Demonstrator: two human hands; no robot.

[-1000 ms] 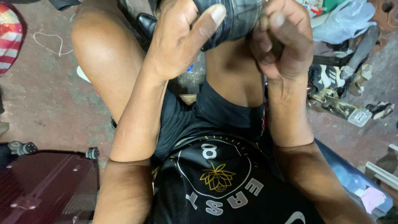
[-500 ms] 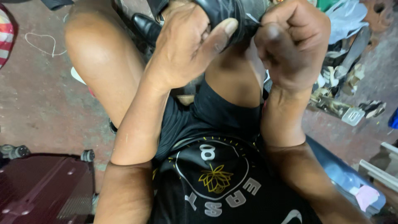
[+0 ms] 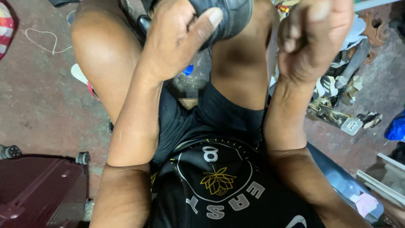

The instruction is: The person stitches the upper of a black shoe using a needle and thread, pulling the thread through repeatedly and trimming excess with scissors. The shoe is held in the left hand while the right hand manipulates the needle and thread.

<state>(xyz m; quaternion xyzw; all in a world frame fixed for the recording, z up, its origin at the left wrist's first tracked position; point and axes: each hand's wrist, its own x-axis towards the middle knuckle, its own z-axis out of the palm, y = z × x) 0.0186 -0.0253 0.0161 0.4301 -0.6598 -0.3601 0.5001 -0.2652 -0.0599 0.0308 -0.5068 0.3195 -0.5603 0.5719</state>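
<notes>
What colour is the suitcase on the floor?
Dark maroon suitcase, seen in the head view, lower left.

No packages, labels, signs or screens clearly visible

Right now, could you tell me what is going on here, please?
A person sits on the floor with knees raised, working with bare hands. The left hand grips a dark shoe at the top of the view, thumb pressed on it. The right hand is a closed fist beside the shoe, apart from it; whether it pinches anything is unclear. More footwear lies at the right, and a maroon suitcase at lower left.
</notes>
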